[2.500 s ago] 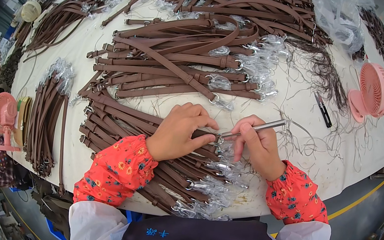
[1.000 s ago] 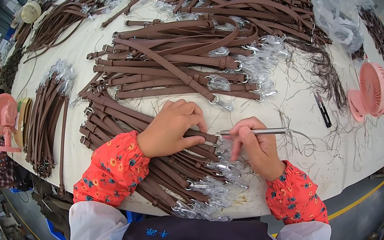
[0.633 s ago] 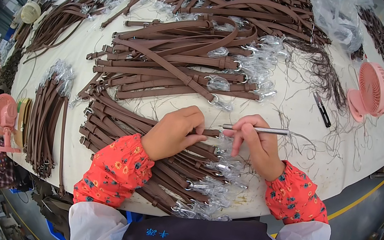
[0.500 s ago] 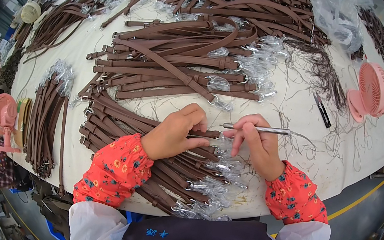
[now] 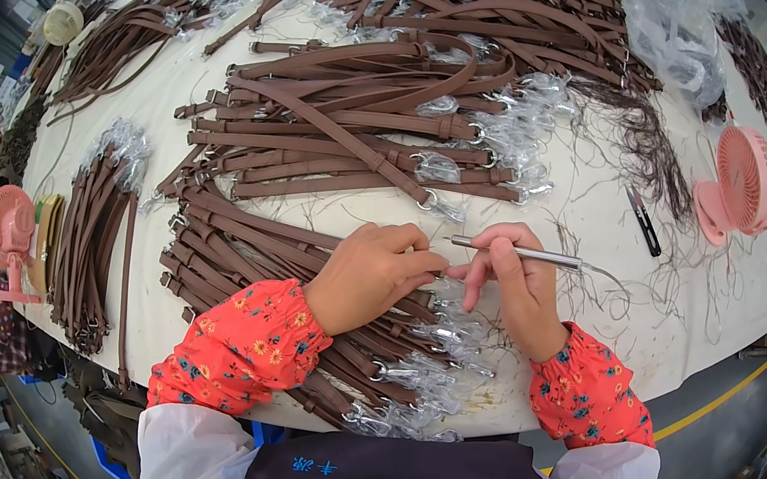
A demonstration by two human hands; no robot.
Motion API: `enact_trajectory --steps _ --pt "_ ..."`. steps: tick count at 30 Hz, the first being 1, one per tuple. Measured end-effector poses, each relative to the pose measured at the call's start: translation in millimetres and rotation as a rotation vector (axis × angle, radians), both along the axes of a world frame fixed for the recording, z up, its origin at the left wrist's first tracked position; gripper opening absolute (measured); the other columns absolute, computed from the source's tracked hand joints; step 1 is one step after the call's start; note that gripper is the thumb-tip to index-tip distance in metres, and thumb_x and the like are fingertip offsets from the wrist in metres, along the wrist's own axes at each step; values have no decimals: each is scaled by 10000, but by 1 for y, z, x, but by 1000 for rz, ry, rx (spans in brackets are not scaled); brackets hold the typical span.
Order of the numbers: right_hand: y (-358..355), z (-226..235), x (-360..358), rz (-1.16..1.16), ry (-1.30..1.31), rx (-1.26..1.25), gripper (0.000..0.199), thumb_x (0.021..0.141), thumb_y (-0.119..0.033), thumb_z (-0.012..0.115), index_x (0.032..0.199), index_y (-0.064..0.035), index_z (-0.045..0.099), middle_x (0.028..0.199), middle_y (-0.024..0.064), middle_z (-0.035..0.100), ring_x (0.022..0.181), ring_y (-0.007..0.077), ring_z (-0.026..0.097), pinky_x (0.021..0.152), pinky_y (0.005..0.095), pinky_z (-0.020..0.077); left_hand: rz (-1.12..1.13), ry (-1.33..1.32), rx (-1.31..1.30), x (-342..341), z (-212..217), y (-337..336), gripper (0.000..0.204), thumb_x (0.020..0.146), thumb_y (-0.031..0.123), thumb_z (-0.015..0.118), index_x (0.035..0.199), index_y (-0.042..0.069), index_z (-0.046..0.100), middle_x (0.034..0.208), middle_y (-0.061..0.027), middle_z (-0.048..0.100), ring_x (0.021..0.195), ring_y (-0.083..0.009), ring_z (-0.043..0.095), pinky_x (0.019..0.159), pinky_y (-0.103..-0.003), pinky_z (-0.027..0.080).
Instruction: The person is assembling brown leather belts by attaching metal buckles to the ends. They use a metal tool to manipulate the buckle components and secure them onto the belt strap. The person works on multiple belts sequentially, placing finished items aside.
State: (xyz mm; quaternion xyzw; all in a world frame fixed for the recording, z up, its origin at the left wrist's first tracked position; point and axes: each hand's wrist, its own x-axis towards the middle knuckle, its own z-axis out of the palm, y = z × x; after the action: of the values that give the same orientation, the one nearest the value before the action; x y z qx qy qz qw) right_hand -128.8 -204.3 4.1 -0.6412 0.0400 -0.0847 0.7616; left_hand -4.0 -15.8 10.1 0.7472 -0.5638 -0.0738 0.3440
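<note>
My right hand grips a slim silver pen-shaped tool, its thin tip pointing left and a thin cord trailing from its back end. My left hand is closed in a pinch, its fingertips meeting those of my right hand just below the tool's tip. Whatever the pinch holds is too small or hidden to make out. Beneath my hands lies a row of brown straps with metal buckles. Their right ends carry metal hardware wrapped in clear plastic.
More brown straps lie beyond my hands, with another bundle at left. To the right are a black-handled tool, loose dark threads and a pink fan. A second pink fan stands left. Other people are at the left.
My left hand has moved right and its thumb and fingers have closed together, reaching my right hand's fingertips. The tool has shifted very slightly.
</note>
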Motion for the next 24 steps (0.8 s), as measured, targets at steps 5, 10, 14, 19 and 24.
enact_trajectory --steps 5,10,14,19,24 --pt "1 0 0 -35 17 33 310 1103 -313 396 1126 -24 505 747 61 594 582 137 618 859 427 598 -10 -130 -35 -3 -3 0 193 805 62 751 989 111 722 894 -48 614 773 -257 600 702 -391 504" --pt "0 0 -1 -30 13 30 314 1102 -315 400 1123 -20 506 767 59 596 579 134 615 864 428 598 21 2 -19 -4 -5 -1 109 842 35 696 918 50 620 890 -91 597 849 -310 584 752 -421 484" --pt "0 0 -1 -16 15 34 314 1102 -313 401 1120 -17 505 762 57 594 577 130 612 871 425 596 6 74 -9 2 -8 1 117 868 13 654 942 28 566 906 -129 587 882 -351 566 783 -427 467" --pt "0 3 -1 9 44 39 298 1100 -300 411 1094 -25 525 712 38 586 571 115 598 898 411 577 6 138 -3 6 -10 2 117 890 13 632 969 23 546 906 -150 578 869 -363 565 777 -432 463" --pt "-4 1 -3 97 108 -68 282 1096 -281 426 1075 -31 554 710 33 599 569 99 579 877 343 548 14 226 35 10 -6 3 114 913 32 623 974 2 531 912 -182 592 893 -391 580 779 -461 468"
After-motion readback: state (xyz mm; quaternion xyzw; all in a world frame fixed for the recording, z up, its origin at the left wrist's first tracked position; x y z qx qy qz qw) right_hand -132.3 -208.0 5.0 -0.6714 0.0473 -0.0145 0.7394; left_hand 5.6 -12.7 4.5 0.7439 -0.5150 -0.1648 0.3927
